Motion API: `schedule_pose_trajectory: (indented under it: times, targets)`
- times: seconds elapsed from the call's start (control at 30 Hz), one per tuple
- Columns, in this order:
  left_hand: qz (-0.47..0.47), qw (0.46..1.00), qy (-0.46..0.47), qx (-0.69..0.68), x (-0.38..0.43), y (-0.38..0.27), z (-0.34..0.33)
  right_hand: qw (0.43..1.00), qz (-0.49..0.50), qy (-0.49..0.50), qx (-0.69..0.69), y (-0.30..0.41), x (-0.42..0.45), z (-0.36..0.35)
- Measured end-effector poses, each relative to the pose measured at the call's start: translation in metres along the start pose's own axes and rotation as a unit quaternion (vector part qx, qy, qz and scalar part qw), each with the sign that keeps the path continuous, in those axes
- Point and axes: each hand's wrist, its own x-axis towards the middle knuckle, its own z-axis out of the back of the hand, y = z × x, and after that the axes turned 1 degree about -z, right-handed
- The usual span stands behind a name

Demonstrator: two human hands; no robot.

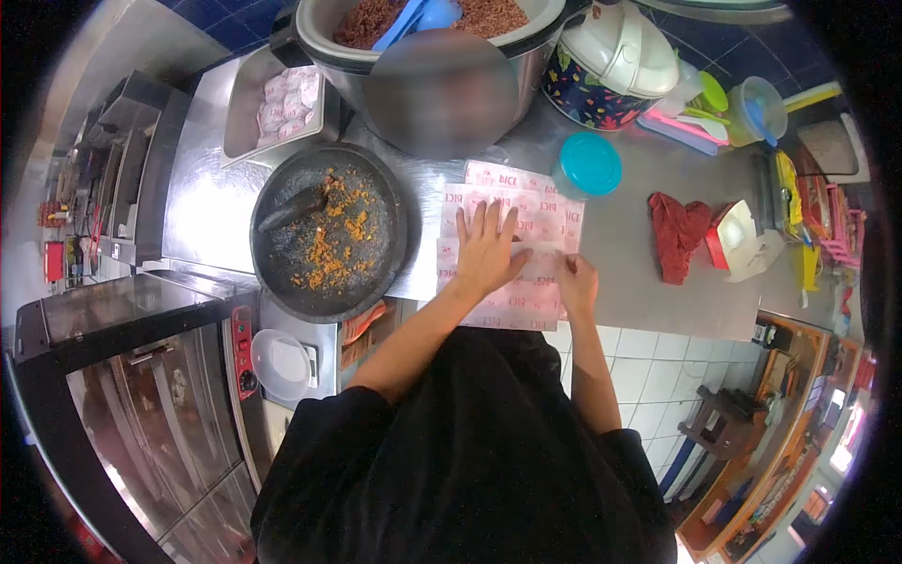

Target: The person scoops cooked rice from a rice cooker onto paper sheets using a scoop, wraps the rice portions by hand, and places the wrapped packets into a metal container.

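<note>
Before me lie several sheets of white wrapping paper (507,299) with red print, overlapping at the table's front edge. My left hand (486,250) rests flat on them with its fingers spread. My right hand (580,282) has its fingers curled and pinches the right edge of the upper sheet. Beside my left thumb a small dark bit shows at the paper's edge; I cannot tell what it is. To the left stands a dark stone mortar (331,292) with orange-brown crumbly paste (328,257) and a stone pestle (292,209) in it.
Behind the paper are a cooker pot (542,42) of reddish-brown rice, partly blurred, and a teal-lidded tub (590,163). A steel pan (243,106) holds wrapped parcels (289,102). Rightward lie a red cloth (678,236) and an open carton (729,236). A patterned bucket (592,88) stands behind.
</note>
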Motion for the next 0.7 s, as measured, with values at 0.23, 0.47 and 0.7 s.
schedule_pose_trajectory:
  times: [0.23, 0.47, 0.7]
  targets:
    - [0.007, 0.996, 0.082, -0.029, 0.01, 0.019, -0.016, 0.973, -0.084, 0.189, 0.097, -0.022, -0.024, 0.031]
    - [-0.001, 0.997, 0.08, -0.013, 0.019, 0.021, -0.02, 0.931, -0.163, 0.2, 0.26, 0.023, 0.013, 0.021]
    - [-0.007, 0.998, 0.067, -0.019, 0.017, 0.025, -0.017, 0.98, -0.09, 0.131, 0.116, 0.016, 0.044, -0.011]
